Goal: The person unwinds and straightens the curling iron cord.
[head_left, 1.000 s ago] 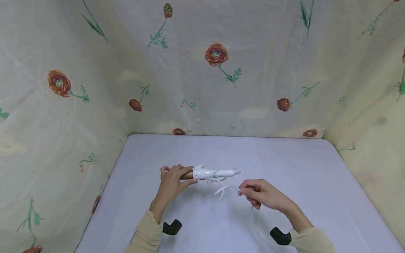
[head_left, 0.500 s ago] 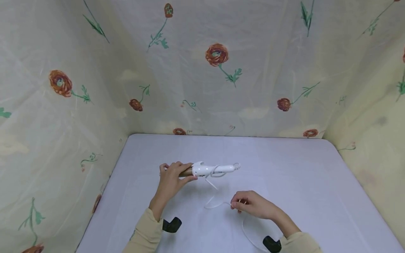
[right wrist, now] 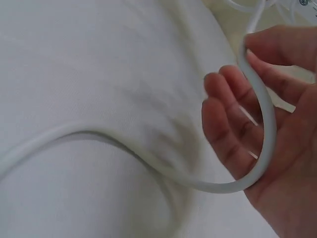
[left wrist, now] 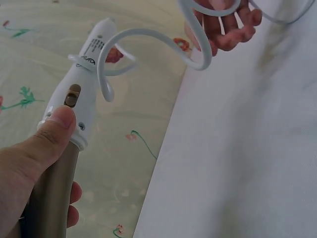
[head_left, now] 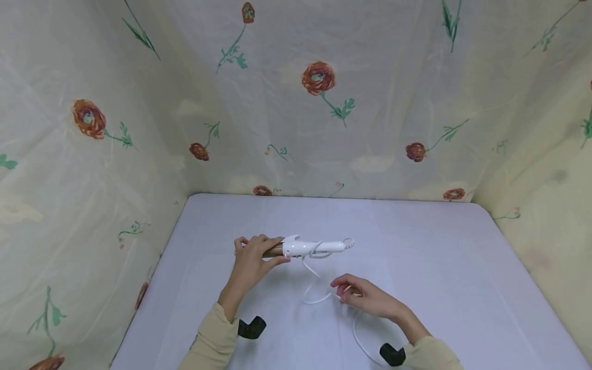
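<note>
A curling iron (head_left: 297, 249), with a white handle and bronze barrel, is held level over the table in the head view. My left hand (head_left: 253, 259) grips its barrel, the thumb (left wrist: 62, 119) lying at the handle's base below a brown switch (left wrist: 72, 95). White power cord (head_left: 316, 301) is looped round the handle and hangs down towards my right hand (head_left: 370, 297). That hand holds the cord lightly at thumb and index fingertip, its other fingers loosely bent. In the right wrist view, the cord (right wrist: 267, 124) curves across the palm and then down towards the table.
The white table (head_left: 439, 257) has rounded far corners. Cloth printed with flowers (head_left: 319, 78) surrounds it at the back and sides. A black wrist camera (head_left: 252, 328) is by the left sleeve, another black camera (head_left: 392, 354) by the right sleeve. More cord (head_left: 363, 347) trails towards the front.
My right hand has moved left and nearer the front, drawing the cord into a looser hanging curve, and its fingers have lately loosened. The left hand and curling iron stay nearly in place.
</note>
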The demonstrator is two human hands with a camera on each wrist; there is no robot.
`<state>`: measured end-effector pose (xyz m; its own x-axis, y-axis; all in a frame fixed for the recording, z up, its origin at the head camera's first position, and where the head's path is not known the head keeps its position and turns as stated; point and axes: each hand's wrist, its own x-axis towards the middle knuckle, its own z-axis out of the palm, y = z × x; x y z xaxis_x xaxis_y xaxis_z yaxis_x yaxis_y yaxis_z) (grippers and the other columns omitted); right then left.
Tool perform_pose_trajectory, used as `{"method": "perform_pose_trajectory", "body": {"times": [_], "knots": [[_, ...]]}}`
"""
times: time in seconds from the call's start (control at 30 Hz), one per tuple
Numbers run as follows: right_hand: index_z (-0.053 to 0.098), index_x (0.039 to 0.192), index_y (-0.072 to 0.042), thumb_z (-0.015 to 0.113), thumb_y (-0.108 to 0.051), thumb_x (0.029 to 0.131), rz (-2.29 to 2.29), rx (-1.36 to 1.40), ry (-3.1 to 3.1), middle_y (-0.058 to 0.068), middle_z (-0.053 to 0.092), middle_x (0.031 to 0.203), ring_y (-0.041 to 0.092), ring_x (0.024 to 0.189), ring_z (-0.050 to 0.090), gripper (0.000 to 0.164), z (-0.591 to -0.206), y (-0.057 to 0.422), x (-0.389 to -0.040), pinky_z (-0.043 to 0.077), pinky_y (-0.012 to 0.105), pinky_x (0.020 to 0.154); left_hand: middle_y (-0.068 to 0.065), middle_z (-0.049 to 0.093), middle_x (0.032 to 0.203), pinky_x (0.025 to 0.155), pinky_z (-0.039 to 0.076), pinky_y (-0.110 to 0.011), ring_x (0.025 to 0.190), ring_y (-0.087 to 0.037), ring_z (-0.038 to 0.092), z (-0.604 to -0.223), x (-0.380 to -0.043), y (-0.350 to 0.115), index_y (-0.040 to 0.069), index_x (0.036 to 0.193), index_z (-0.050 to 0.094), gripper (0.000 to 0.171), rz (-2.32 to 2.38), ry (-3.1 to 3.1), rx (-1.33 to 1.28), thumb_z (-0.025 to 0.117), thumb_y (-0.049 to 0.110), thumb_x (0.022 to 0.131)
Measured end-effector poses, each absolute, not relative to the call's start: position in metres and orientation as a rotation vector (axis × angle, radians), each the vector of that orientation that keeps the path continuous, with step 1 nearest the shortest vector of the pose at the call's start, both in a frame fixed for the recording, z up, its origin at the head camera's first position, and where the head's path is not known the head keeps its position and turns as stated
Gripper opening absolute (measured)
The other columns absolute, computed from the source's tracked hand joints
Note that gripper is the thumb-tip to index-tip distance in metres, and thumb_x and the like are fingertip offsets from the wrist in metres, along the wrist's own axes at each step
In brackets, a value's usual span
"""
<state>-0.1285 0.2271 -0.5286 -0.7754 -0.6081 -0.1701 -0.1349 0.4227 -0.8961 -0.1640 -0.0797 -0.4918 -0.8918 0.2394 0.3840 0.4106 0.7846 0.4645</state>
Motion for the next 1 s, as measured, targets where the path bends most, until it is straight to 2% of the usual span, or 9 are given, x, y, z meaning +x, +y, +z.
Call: {"method": "perform_pose_trajectory", "body": {"times": [0.13,0.27,0.33,0.43,0.57,0.7,0.83,1.0], "knots": [[0.044,0.132,0.004,0.046,-0.007,0.097,-1.484,-0.608,2.137,0.025,0.054,0.116,0.025,0.103,0.057,0.036,-0.526,0.221,-0.130,0.052,0.030,0.079,0.002,0.067,0.092,0.089,0.026,-0.050,0.084,-0.016,0.059,-0.492,-0.163,-0.080,0.023,0.118,0.068,0.053,-0.797,-2.677,-0.495,0.078,0.043,0.070],[0.046,0.133,0.001,0.044,-0.014,0.101,-1.581,-0.605,2.166,0.029,0.054,0.122,0.023,0.111,0.057,0.035,-0.520,0.210,-0.130,0.050,0.029,0.085,0.003,0.067,0.092,0.089,0.026,-0.049,0.084,-0.016,0.059,-0.492,-0.163,-0.079,0.023,0.118,0.068,0.053,-0.787,-2.681,-0.485,0.076,0.046,0.070],[0.049,0.131,-0.003,0.044,-0.020,0.102,-1.617,-0.586,2.181,0.027,0.057,0.122,0.016,0.109,0.059,0.035,-0.517,0.204,-0.131,0.051,0.029,0.085,0.003,0.067,0.092,0.089,0.026,-0.050,0.084,-0.016,0.059,-0.492,-0.163,-0.079,0.023,0.118,0.068,0.054,-0.791,-2.681,-0.484,0.075,0.047,0.071],[0.053,0.126,0.000,0.044,-0.022,0.101,-1.687,-0.585,2.139,0.026,0.061,0.116,0.011,0.104,0.062,0.034,-0.515,0.196,-0.130,0.052,0.032,0.085,0.003,0.067,0.093,0.089,0.026,-0.050,0.085,-0.016,0.059,-0.492,-0.164,-0.078,0.024,0.118,0.067,0.054,-0.784,-2.686,-0.482,0.073,0.050,0.071],[0.058,0.113,0.004,0.046,-0.021,0.101,-1.728,-0.586,2.090,0.024,0.065,0.105,0.012,0.096,0.065,0.030,-0.514,0.190,-0.128,0.052,0.036,0.084,0.003,0.067,0.094,0.090,0.026,-0.050,0.086,-0.016,0.060,-0.492,-0.164,-0.078,0.025,0.119,0.067,0.055,-0.772,-2.696,-0.480,0.072,0.052,0.071],[0.061,0.104,0.001,0.050,-0.026,0.099,-1.662,-0.536,2.100,0.016,0.067,0.097,0.009,0.089,0.064,0.029,-0.516,0.188,-0.128,0.051,0.032,0.082,0.003,0.067,0.095,0.090,0.026,-0.050,0.087,-0.016,0.060,-0.490,-0.164,-0.078,0.024,0.119,0.067,0.055,-0.785,-2.700,-0.486,0.073,0.050,0.071],[0.064,0.103,0.001,0.053,-0.030,0.097,-1.572,-0.478,2.115,0.010,0.067,0.093,0.012,0.086,0.062,0.034,-0.518,0.189,-0.129,0.051,0.032,0.080,0.003,0.068,0.095,0.090,0.026,-0.050,0.087,-0.016,0.059,-0.489,-0.163,-0.078,0.023,0.119,0.067,0.054,-0.784,-2.695,-0.504,0.074,0.048,0.071],[0.066,0.103,0.000,0.055,-0.031,0.096,-1.483,-0.413,2.148,0.010,0.067,0.090,0.019,0.085,0.060,0.034,-0.515,0.189,-0.129,0.049,0.032,0.075,0.004,0.068,0.095,0.090,0.026,-0.048,0.087,-0.015,0.059,-0.488,-0.164,-0.080,0.026,0.119,0.067,0.055,-0.731,-2.674,-0.542,0.073,0.050,0.070]]}}
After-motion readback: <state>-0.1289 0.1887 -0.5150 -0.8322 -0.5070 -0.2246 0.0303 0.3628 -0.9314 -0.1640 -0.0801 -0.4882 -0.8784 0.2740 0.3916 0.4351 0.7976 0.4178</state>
